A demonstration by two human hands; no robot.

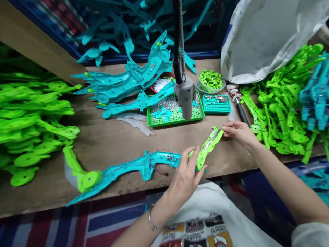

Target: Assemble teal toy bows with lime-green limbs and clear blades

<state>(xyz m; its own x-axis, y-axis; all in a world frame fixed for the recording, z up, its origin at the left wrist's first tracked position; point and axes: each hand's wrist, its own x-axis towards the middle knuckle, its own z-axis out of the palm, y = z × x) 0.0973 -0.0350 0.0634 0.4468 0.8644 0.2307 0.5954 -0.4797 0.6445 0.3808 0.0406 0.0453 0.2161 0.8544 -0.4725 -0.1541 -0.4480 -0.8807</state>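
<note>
My left hand [187, 168] is wrapped round the lower end of a green plastic piece [208, 145] with a clear strip along its inside. At the upper end of that piece, my right hand [238, 133] pinches its tip with thumb and fingers. Beneath and left of my left hand lies a long blue plastic part [115, 173] with thin wires and a small dark component; its right end is partly hidden by the hand. A green arm [88, 180] with a round disc and a clear strip is joined to the blue part's left end.
An electric screwdriver [185, 97] hangs over a green tray [176, 120] of screws. Behind are a blue tray [217, 109], a bowl [211, 90] of green bits and blue parts [144, 75]. Green piles [33, 127] stand left and right. A black-handled tool [242, 113] lies right.
</note>
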